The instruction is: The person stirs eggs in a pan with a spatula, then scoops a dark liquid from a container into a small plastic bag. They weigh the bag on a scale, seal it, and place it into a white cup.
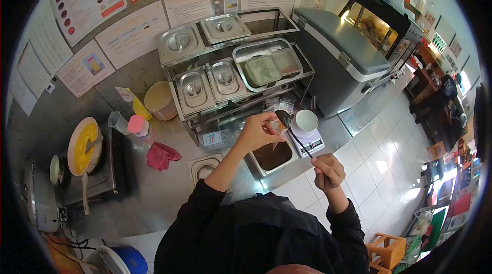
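Note:
My left hand pinches a small clear plastic bag above a metal tray of dark brown contents. My right hand is closed round the handle of a black ladle, whose bowl is up beside the bag. Just right of the ladle, a white bowl stands on a white kitchen scale. Whether the ladle's bowl touches the bag I cannot tell.
A pan of yellow food sits on a stove at the left. Near it lie a red cloth and a pink-lidded jar. Behind my hands is a metal rack with lidded trays; a grey cooler stands right.

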A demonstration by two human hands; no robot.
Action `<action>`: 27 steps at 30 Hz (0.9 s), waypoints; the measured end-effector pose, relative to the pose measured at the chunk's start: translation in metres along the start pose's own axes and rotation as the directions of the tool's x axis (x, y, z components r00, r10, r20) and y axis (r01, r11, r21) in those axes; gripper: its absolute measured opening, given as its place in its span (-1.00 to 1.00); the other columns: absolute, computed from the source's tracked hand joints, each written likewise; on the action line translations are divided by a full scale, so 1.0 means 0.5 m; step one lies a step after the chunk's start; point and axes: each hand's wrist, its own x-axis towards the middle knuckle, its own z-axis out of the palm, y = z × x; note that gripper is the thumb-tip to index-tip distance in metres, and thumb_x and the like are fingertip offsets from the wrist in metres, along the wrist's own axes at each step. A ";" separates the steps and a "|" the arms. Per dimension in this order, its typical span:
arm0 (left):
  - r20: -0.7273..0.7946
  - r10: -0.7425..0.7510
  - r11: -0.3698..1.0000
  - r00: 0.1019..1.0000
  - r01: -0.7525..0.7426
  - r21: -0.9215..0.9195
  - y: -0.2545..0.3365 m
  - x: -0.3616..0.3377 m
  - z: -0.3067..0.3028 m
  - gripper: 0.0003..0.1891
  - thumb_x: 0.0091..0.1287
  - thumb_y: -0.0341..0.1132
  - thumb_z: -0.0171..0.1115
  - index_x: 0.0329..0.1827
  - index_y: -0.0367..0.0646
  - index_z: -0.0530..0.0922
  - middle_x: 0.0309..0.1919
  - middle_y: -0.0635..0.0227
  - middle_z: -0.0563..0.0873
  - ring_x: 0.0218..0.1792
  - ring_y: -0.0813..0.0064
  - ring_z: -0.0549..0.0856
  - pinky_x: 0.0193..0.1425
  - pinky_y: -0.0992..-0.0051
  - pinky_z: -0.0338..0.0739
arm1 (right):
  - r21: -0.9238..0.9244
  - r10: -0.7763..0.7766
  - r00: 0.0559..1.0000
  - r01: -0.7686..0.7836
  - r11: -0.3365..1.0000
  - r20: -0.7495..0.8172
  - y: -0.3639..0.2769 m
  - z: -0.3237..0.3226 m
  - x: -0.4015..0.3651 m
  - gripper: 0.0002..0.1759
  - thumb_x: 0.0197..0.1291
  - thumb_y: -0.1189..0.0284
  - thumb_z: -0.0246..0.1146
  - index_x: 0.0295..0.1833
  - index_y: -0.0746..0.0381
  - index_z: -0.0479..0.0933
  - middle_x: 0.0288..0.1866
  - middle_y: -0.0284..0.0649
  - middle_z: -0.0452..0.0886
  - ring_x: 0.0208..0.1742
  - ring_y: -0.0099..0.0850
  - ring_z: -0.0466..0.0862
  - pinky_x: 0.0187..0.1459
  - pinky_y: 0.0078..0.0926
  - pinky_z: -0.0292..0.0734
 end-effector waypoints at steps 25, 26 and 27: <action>-0.007 -0.060 0.995 0.998 0.059 -0.082 -0.087 -0.016 -0.009 -0.29 -0.12 -0.42 0.59 0.17 -0.36 0.49 -0.02 0.18 0.68 -0.36 0.66 0.68 -0.26 0.66 0.59 | 0.695 0.882 0.454 -0.593 0.407 -0.129 0.078 0.035 -0.076 -0.67 0.42 0.28 0.09 -0.08 0.39 0.51 -0.38 -0.19 0.56 -0.43 -0.48 0.50 -0.41 -0.58 0.41; -0.019 -0.053 0.994 0.998 0.051 -0.100 -0.093 -0.017 -0.007 -0.29 -0.12 -0.43 0.59 0.18 -0.36 0.48 0.01 0.17 0.67 -0.35 0.65 0.68 -0.26 0.66 0.60 | 0.719 0.892 0.436 -0.581 0.382 -0.122 0.084 0.037 -0.085 -0.68 0.42 0.29 0.09 -0.08 0.37 0.52 -0.37 -0.21 0.56 -0.43 -0.48 0.49 -0.42 -0.58 0.39; -0.033 -0.050 0.992 0.998 0.046 -0.120 -0.100 -0.020 -0.003 -0.28 -0.11 -0.44 0.58 0.19 -0.35 0.47 0.04 0.15 0.66 -0.35 0.65 0.68 -0.25 0.66 0.60 | 0.733 0.901 0.421 -0.577 0.359 -0.110 0.091 0.037 -0.095 -0.69 0.41 0.29 0.09 -0.08 0.37 0.52 -0.37 -0.21 0.56 -0.43 -0.48 0.49 -0.43 -0.58 0.39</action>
